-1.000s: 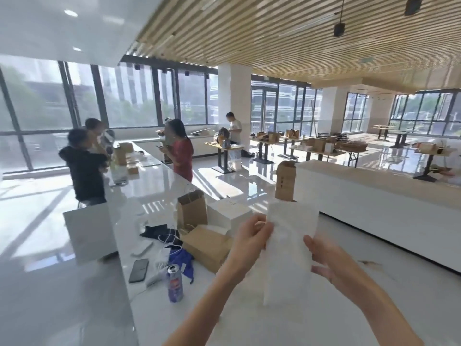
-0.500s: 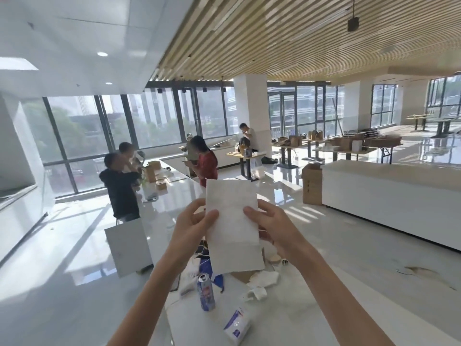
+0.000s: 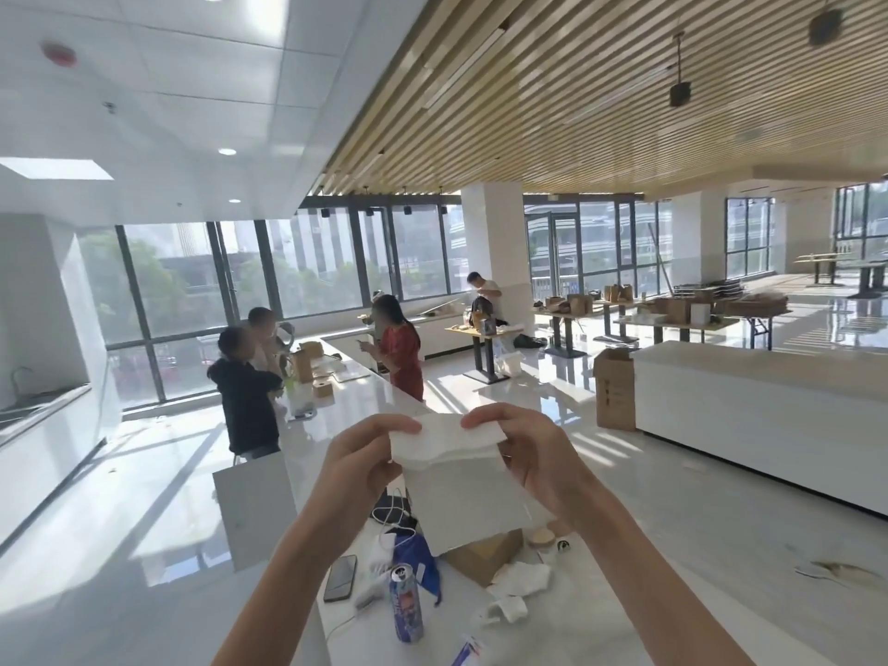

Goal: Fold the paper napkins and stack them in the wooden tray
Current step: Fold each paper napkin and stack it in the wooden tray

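Observation:
I hold a white paper napkin [image 3: 461,492] up in the air at chest height, above the white counter [image 3: 576,627]. My left hand [image 3: 365,466] pinches its upper left corner and my right hand [image 3: 528,454] pinches its upper right corner. The top edge of the napkin is bent over toward me, forming a fold between the two hands. Two crumpled white napkins [image 3: 519,588] lie on the counter below. No wooden tray is in view.
On the counter below my hands stand a drink can [image 3: 407,603], a phone [image 3: 340,578], a blue cloth [image 3: 418,560], white cables [image 3: 394,509], a cardboard box [image 3: 485,555] and a small packet [image 3: 468,653]. Several people stand at the counter's far end.
The view has tilted upward and shifted. My hands have bent the napkin's top edge down into a fold; earlier it hung flat as an upright sheet.

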Demonstrator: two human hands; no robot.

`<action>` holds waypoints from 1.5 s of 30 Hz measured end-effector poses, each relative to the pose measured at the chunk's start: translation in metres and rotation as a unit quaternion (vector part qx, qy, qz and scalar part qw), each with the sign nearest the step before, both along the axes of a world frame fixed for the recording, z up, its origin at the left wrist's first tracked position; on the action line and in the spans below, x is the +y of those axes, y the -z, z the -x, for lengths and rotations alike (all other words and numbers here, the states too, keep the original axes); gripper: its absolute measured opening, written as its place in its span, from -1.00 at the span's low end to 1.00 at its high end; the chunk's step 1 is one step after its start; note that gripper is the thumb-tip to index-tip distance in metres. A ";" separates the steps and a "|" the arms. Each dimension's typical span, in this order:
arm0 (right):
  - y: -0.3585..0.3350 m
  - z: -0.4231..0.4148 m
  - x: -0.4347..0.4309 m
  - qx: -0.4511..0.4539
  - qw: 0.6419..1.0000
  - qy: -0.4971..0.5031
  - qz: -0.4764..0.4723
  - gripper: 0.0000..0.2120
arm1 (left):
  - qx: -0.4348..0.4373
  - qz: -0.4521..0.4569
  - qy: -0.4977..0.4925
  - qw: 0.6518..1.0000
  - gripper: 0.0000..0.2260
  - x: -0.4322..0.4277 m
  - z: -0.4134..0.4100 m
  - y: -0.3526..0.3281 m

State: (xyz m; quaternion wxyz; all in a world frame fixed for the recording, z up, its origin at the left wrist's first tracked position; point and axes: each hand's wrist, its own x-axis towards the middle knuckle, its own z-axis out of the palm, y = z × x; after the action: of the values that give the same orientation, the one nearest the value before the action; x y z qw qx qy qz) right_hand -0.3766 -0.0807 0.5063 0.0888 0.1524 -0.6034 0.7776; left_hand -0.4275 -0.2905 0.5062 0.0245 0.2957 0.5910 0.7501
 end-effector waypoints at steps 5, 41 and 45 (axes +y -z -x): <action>-0.006 -0.002 0.005 0.022 0.997 0.052 -0.053 -0.74 | 0.003 -0.044 0.044 0.998 -0.70 0.002 -0.001 -0.010; 0.013 -0.106 0.159 0.045 0.909 0.391 -0.138 -0.52 | -0.085 -0.025 0.280 0.956 -0.77 0.212 -0.018 0.000; 0.015 -0.149 0.184 0.060 0.860 0.472 -0.186 -0.50 | -0.159 0.028 0.359 0.919 -0.54 0.261 -0.042 0.010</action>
State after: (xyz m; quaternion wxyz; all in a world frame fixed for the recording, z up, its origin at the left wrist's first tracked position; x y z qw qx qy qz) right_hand -0.2274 0.1035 0.4916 0.4517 -0.0904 -0.7298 0.5052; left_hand -0.3859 -0.0293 0.4957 0.3940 0.3641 0.4545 0.7111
